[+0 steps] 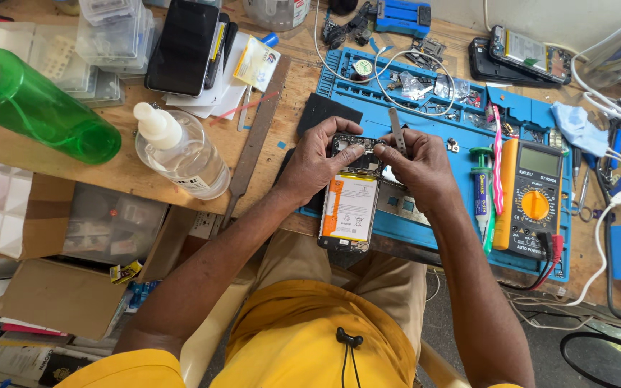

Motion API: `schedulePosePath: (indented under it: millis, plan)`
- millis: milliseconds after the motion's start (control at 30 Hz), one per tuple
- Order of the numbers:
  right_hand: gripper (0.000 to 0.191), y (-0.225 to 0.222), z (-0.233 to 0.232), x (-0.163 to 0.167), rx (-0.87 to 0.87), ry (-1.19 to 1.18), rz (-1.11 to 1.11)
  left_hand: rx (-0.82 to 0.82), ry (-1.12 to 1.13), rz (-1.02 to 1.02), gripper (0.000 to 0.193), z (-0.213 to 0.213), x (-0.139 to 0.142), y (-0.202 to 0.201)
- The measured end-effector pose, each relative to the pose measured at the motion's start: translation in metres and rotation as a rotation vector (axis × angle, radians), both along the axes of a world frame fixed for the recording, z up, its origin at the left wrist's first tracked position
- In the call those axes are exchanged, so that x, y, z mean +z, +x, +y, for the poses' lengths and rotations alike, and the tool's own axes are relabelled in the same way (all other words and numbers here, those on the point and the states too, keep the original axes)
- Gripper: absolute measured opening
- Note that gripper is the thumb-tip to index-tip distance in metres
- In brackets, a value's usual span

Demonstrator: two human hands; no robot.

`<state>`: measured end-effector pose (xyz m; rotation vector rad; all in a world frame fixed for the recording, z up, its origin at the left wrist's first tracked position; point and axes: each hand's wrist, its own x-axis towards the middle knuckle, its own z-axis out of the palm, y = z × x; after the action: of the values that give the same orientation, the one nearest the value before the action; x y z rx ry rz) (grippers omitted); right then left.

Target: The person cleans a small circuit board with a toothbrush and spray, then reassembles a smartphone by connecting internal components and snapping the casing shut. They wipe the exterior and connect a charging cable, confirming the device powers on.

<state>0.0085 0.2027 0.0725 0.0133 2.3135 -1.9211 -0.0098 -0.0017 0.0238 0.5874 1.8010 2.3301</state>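
Note:
An opened phone (350, 208) with its white and orange battery showing lies on a blue work mat (454, 237) at the table's front edge. My left hand (318, 162) grips the phone's upper left side, thumb resting on the exposed board. My right hand (418, 165) holds metal tweezers (397, 133) at the phone's top right corner. The tweezer tips are hidden between my fingers.
A yellow multimeter (533, 197), a syringe tube and a pink toothbrush lie right of my hands. A clear liquid bottle (181, 151) and a green bottle (37, 108) stand at left. Phones, plastic boxes, cables and small parts crowd the back of the wooden table.

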Motion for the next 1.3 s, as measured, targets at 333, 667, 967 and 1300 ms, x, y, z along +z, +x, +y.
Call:
schedulePosePath:
  millis: [333, 667, 967, 1300]
  plan:
    - [0.04, 0.021, 0.004, 0.019, -0.067, 0.37, 0.15, -0.104, 0.1, -0.081, 0.026, -0.003, -0.01, -0.003]
    - [0.057, 0.019, -0.02, 0.01, -0.002, 0.248, 0.057, -0.059, 0.029, -0.075, 0.027, -0.003, -0.008, -0.001]
    - [0.046, 0.005, -0.009, 0.002, 0.135, 0.139, -0.002, -0.07, 0.025, -0.077, 0.026, -0.004, -0.011, -0.001]
    - [0.042, 0.008, -0.013, 0.007, 0.184, 0.128, -0.008, -0.073, 0.037, -0.05, 0.025, -0.003, -0.01, 0.0]
